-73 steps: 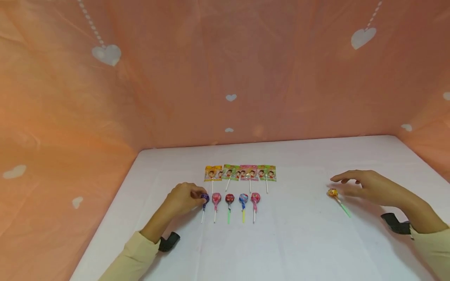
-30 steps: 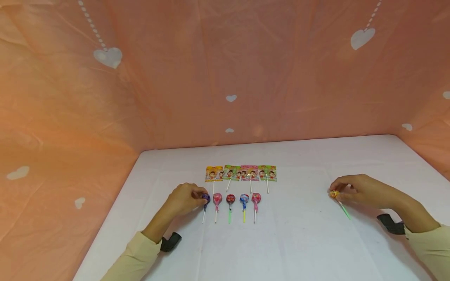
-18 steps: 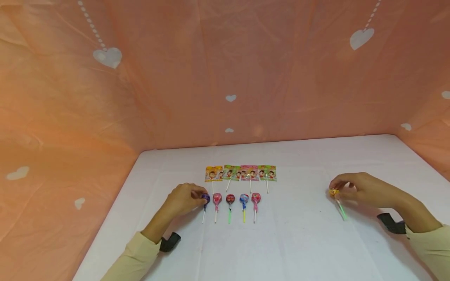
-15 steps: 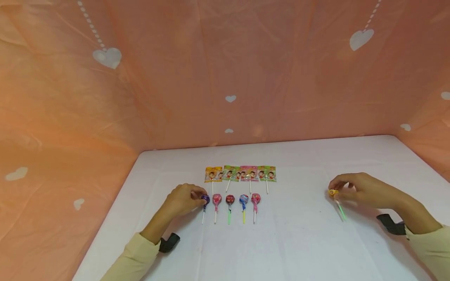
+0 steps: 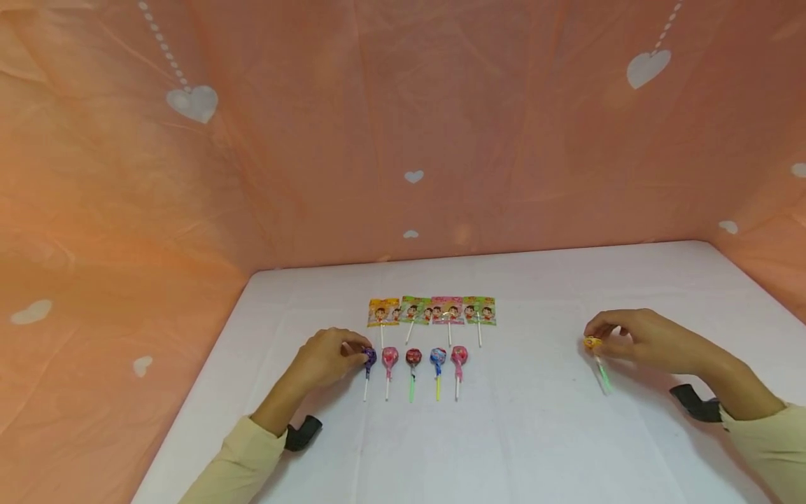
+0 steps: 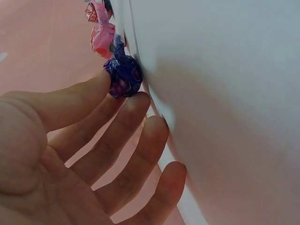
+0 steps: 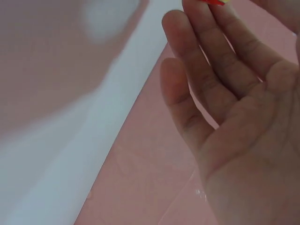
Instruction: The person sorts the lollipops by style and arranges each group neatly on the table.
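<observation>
My left hand [image 5: 324,355] pinches the round head of a purple lollipop [image 5: 370,357] between thumb and fingers, its white stick toward me. In the left wrist view the thumb presses the dark wrapped ball from one side, with fingertips on the other. Far to the right, my right hand [image 5: 648,343] grips a yellow lollipop [image 5: 592,343] by its head; the green stick is blurred. Only a red and yellow scrap of its wrapper [image 7: 218,2] shows in the right wrist view. Beside the purple one lie a pink lollipop [image 5: 390,356], a dark red lollipop [image 5: 413,358], a blue lollipop [image 5: 438,356] and another pink lollipop [image 5: 460,355].
Behind that row lie flat-packed lollipops: an orange packet [image 5: 383,308], a green packet [image 5: 415,308], a pink packet [image 5: 448,306] and a second green packet [image 5: 481,308]. They rest on a white table [image 5: 529,434], backed by an orange-pink cloth [image 5: 504,140] with white hearts.
My right hand has come down onto the yellow lollipop, taken hold of its head and shifted it slightly left, its stick swinging straighter toward me. The left hand has stayed on the purple lollipop.
</observation>
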Available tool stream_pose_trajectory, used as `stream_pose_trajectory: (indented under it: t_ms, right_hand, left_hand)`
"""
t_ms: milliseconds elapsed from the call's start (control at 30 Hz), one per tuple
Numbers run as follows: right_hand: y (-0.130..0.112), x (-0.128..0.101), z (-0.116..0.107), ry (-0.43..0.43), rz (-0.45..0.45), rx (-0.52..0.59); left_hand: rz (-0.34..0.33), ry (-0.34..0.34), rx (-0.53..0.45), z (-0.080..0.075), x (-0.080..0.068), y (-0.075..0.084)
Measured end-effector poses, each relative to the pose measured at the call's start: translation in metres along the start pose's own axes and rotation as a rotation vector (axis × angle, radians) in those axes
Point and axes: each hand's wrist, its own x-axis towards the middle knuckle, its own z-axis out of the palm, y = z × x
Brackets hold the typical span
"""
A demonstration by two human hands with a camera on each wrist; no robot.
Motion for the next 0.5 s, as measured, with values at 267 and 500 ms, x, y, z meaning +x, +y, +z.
stream_pose_trajectory:
  t_ms: [267,500]
  right_hand:
    - [-0.008,0.005,0.007,0.010,-0.007,0.011]
    - [-0.020,0.019,0.011,0.039,0.001,-0.030]
  left_hand:
    - [0.001,0.011,-0.024,0.002,0.002,0.000]
    - [-0.015,0.020,-0.040,0.003,0.001,-0.001]
